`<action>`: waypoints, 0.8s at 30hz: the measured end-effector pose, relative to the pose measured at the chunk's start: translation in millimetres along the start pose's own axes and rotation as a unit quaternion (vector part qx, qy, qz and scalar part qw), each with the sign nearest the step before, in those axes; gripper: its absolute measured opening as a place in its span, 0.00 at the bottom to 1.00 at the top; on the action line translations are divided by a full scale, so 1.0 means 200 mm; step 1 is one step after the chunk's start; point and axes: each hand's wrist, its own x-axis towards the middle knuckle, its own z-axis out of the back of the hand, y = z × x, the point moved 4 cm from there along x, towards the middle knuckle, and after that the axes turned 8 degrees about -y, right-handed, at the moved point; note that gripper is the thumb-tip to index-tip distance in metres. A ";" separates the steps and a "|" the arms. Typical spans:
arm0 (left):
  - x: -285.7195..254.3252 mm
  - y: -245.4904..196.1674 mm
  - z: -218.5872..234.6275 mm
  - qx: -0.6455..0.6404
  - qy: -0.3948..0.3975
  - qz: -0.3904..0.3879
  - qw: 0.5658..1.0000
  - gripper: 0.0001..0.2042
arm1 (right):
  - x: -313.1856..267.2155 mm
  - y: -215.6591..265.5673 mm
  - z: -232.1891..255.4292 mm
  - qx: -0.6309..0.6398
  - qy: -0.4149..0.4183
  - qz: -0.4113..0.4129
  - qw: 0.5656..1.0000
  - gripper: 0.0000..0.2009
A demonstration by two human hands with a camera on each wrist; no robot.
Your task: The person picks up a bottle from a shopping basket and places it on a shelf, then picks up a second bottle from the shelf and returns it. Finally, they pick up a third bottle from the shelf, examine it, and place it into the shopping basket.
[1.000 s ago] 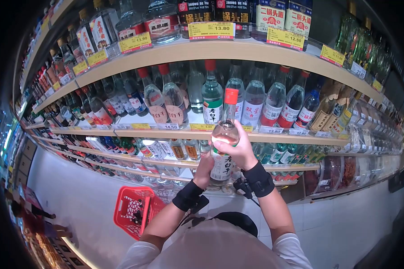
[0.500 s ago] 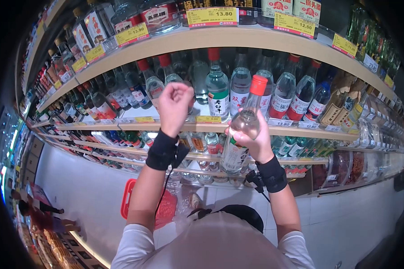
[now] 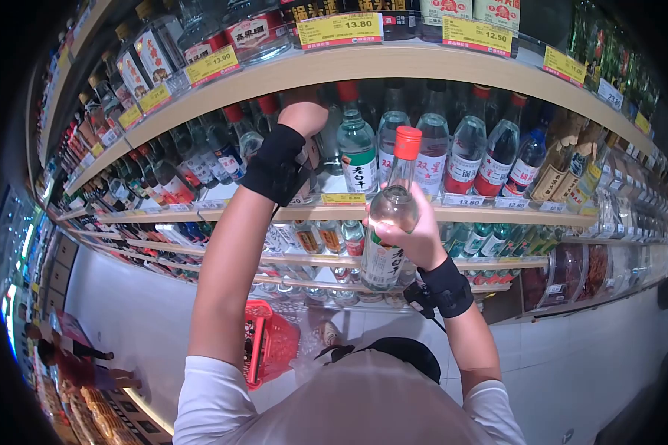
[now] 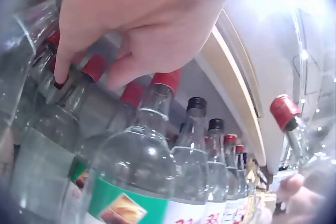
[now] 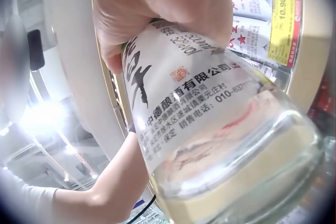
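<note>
In the head view my right hand point(image 3: 417, 231) grips a clear glass liquor bottle point(image 3: 382, 265) with a red cap and white label, tilted in front of the shelf. The right wrist view shows this bottle's base and lower label point(image 5: 194, 95) close up. My left hand point(image 4: 142, 22) reaches in among the shelved bottles, its fingertips hidden from the head view. In the left wrist view its thumb and forefinger are spread on either side of a red bottle cap point(image 4: 94, 67), apart from it. A green-labelled bottle point(image 4: 142, 163) stands right beside that hand.
More bottles point(image 3: 464, 152) line the middle shelf. The upper shelf's edge point(image 3: 423, 65) with price tags juts out above the left hand. A red shopping basket point(image 3: 282, 341) is on the floor, lower left. A person point(image 3: 74, 356) is at the far left.
My left hand has let go of the bottle, risen to the left, and reached in among the shelved bottles. My right hand still holds its bottle, after a small shift right and back.
</note>
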 end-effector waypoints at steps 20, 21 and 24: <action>0.07 -0.04 -0.07 0.177 -0.020 -0.089 0.980 0.24 | -0.01 -0.03 0.05 -0.008 -0.007 -0.001 1.000 0.28; 0.07 -0.04 -0.08 0.179 0.000 -0.083 0.980 0.25 | -0.02 -0.02 0.04 -0.003 -0.003 -0.005 1.000 0.28; 0.08 -0.08 -0.09 0.172 0.011 -0.083 0.982 0.25 | -0.02 -0.02 0.02 -0.004 0.001 -0.010 1.000 0.27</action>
